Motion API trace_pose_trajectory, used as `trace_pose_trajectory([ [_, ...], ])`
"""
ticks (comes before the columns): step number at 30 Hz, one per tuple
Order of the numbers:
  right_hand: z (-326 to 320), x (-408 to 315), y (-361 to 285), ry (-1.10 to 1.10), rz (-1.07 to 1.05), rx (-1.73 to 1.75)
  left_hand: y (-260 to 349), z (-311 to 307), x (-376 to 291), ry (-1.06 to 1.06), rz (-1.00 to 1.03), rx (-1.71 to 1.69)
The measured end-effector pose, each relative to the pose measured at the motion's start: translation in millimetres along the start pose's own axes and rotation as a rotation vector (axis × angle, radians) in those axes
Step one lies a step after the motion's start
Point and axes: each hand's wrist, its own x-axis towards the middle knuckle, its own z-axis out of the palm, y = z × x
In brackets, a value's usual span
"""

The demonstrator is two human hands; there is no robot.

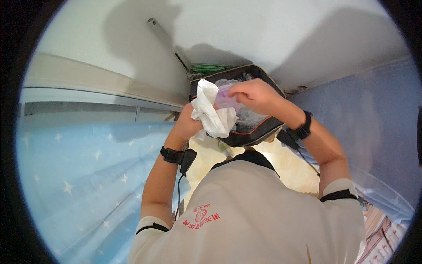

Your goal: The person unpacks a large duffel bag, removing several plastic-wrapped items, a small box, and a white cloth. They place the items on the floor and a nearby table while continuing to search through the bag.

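Observation:
My left hand (189, 122) grips a crumpled white plastic bag (212, 115), which hides most of its fingers. To its right, my right hand (258, 97) has its fingers curled in at a thin purple plastic bag (224, 94); whether it pinches the purple film cannot be made out. Both hands are over an open black fabric bag (244, 140) with orange piping inside. Clear, crinkled plastic bags (252, 118) fill part of it.
A grey pole (161, 31) leans in the wall corner beside green strips (207, 68). A light blue star-patterned curtain (95, 165) hangs at left, and blue fabric (359, 122) at right. Black straps circle both wrists, with cables running down.

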Motion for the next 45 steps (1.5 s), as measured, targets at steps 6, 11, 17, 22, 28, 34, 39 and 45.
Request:
trace_pose_trajectory([
  [6, 35.4, 21.0, -9.9, -0.168, 0.247, -0.491, -2.6, -1.7, -0.9, -0.063, 0.003, 0.034],
  [11, 55.5, 29.1, 9.3, -0.198, 0.266, -0.588, -8.1, 0.7, -0.5, -0.003, 0.059, 0.001],
  [17, 16.0, -0.3, 30.2, 0.087, 0.269, -0.152, -21.1, -2.9, 4.1, 0.183, -0.031, 0.466],
  [22, -19.9, -11.6, 31.1, 0.302, 0.462, 0.556, -52.2, -13.0, 8.6, 0.203, -0.183, 0.699],
  [28, -26.2, -23.3, 45.1, 0.46, 0.531, 1.064, -59.0, -13.6, 8.1, 0.25, -0.223, 0.678],
  [34, -37.7, -42.9, 85.4, 0.248, 0.635, 0.522, -43.0, -15.3, 6.0, 0.282, -0.249, 0.648],
  [39, -51.1, -48.7, 104.5, 0.308, 0.573, 0.838, -52.9, -19.2, 2.5, 0.347, -0.255, 0.609],
  [45, -57.2, -51.0, 115.5, 0.417, 0.703, 0.859, -74.9, -26.5, -2.6, 0.378, -0.304, 0.544],
])
